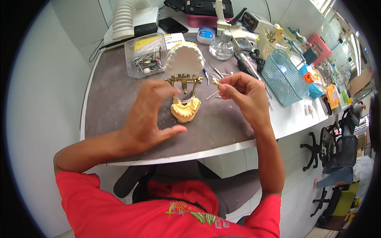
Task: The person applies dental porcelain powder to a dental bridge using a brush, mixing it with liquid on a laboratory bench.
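My left hand [152,113], slightly blurred, hovers open at the left of a brass dental articulator [184,81], thumb and fingers spread apart. The articulator stands open on the grey mat [105,103], with a white upper dental cast [183,59] raised at the back and a yellow lower cast [185,111] at the front. Right of it, my right hand [237,93] pinches a small cream piece [215,81], too small to make out fully. Several slim metal tools [215,68] lie behind and beside my right hand.
A clear box of burs [141,63], a glass bottle [221,49] and a rotary handpiece [247,65] sit toward the back. Blue mesh baskets [283,79] and other bins line the right. Beyond the desk are black chairs [320,148] and a seated person [349,121].
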Demonstrator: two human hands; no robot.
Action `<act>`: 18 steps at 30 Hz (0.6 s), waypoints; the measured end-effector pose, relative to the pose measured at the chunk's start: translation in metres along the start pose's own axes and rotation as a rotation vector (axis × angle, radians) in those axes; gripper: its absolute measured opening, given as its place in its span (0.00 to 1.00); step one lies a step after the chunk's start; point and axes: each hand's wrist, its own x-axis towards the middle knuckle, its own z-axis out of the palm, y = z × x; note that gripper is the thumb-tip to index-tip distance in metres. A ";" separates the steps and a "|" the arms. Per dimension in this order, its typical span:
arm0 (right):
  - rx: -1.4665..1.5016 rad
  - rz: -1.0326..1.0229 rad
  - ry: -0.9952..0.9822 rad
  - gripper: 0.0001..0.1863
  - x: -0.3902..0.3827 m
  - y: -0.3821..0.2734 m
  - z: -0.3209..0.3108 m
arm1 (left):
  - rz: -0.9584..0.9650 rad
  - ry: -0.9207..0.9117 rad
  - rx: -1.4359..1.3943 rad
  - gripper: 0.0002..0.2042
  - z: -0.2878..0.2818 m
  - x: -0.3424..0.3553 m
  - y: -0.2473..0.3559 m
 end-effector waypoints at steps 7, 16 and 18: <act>0.021 -0.045 0.001 0.12 -0.001 -0.002 0.002 | 0.104 -0.121 -0.020 0.27 0.009 0.011 -0.008; -0.066 -0.203 0.004 0.08 0.006 -0.014 0.004 | -0.145 -0.106 -0.427 0.19 0.001 0.032 -0.006; -0.094 -0.217 -0.020 0.08 0.008 -0.018 0.005 | -0.204 -0.119 -0.500 0.17 0.001 0.036 -0.006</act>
